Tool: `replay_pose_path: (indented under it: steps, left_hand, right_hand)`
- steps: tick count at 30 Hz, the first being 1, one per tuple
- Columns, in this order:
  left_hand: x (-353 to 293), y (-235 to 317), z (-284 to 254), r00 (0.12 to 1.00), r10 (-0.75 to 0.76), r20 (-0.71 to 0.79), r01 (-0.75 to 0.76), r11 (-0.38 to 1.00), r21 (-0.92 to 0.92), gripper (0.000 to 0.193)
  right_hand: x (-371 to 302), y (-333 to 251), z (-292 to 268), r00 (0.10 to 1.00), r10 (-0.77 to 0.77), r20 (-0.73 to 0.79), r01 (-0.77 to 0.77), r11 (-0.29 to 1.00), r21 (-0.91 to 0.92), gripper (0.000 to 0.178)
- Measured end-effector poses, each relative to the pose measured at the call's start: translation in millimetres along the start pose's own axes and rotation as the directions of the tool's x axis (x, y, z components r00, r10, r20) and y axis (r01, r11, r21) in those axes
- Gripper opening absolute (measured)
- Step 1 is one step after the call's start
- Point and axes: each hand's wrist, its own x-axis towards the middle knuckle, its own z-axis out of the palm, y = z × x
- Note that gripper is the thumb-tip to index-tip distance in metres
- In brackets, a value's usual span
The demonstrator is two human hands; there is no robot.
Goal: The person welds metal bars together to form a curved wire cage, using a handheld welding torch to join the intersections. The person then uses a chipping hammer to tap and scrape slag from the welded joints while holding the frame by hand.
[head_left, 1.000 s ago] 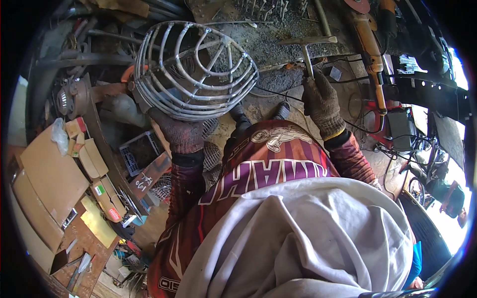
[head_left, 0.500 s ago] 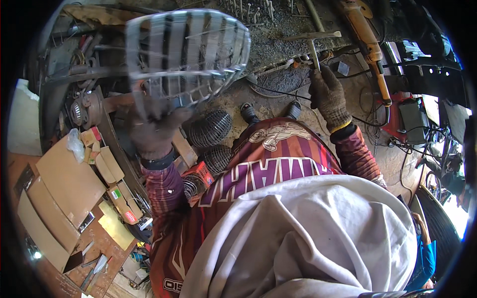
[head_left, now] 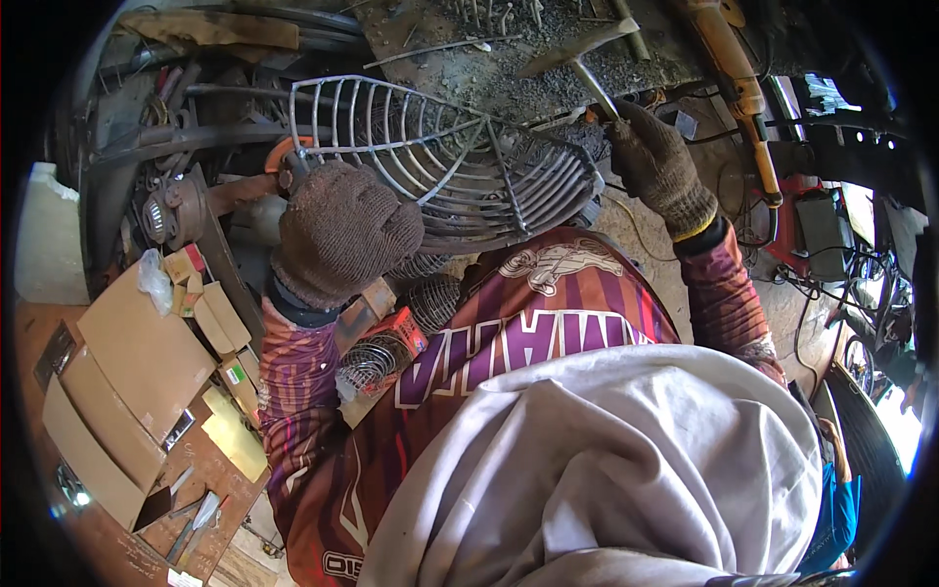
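My left hand (head_left: 347, 230), in a brown knit glove, is closed at the left end of a wire basket (head_left: 506, 171) made of curved metal bars. The basket is held tilted in front of my body, near the bench edge; the glove hides the spot where the fingers meet the wire. In my right hand (head_left: 665, 171), also gloved, is the thin handle of a chipping hammer (head_left: 579, 49). Its narrow head is raised over the bench, beyond the basket and apart from it.
Dark grit and metal pins cover the workbench (head_left: 460, 64). An orange angle grinder (head_left: 724, 68) lies at the far right. Below the basket are wire cages (head_left: 432, 301) and a red box (head_left: 409, 331). Cardboard (head_left: 142, 342) lies at left; a person's blue sleeve (head_left: 836, 519) shows lower right.
The basket has come down and right, closer to my body, and turned over to a new tilt. My left hand turned with it. The hammer head has swung up and to the left.
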Motion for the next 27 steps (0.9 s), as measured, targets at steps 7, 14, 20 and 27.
replay_pose_path:
  steps: [7,14,20,27]
  left_hand:
    - [-10,-2,6,0.997,-0.051,0.057,0.055,0.996,-0.068,0.026]
    - [-1,-5,-1,0.999,-0.020,-0.042,0.015,0.992,-0.129,0.021]
    - [-3,-6,0,0.999,-0.039,0.035,0.041,0.996,-0.080,0.020]
    - [-4,-13,5,1.000,-0.006,0.029,0.008,0.997,-0.076,0.020]
  right_hand:
    - [30,-17,1,0.932,-0.319,0.172,0.361,0.855,-0.372,0.038]
    - [53,-31,5,0.883,-0.336,0.329,0.470,0.667,-0.579,0.040]
    - [59,-42,2,0.857,-0.355,0.373,0.512,0.661,-0.548,0.041]
    - [63,-45,4,0.874,-0.293,0.388,0.482,0.628,-0.611,0.043]
